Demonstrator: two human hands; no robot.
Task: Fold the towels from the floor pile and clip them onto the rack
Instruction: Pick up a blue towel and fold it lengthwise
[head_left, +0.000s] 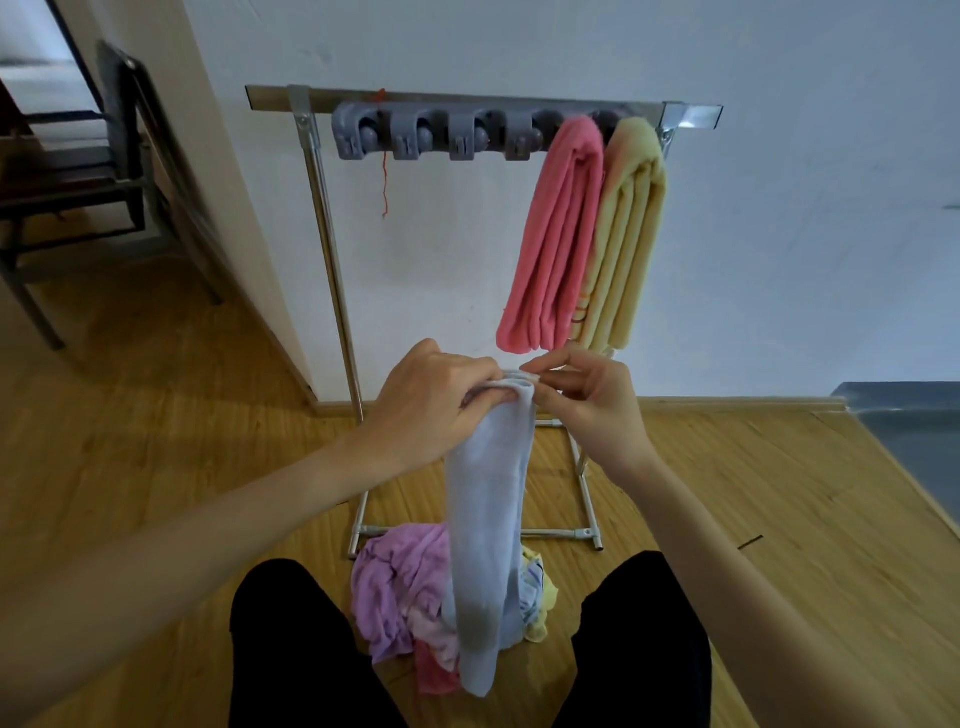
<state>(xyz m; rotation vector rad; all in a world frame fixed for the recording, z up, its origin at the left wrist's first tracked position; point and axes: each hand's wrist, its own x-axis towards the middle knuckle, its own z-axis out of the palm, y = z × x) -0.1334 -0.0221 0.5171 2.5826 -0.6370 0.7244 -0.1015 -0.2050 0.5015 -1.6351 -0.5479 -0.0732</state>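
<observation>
The blue towel (488, 514) hangs folded into a long strip in front of the rack (483, 106), above the floor pile (400, 587). To clip it well, the layered top edges should probably be squared and pinched tight, then pushed up into the free clip (519, 140) just left of the pink towel (556, 228). The left hand (431, 400) grips the strip's top, knuckles up; the right hand (587, 395) pinches the same edge with thumb and forefinger, other fingers curled.
</observation>
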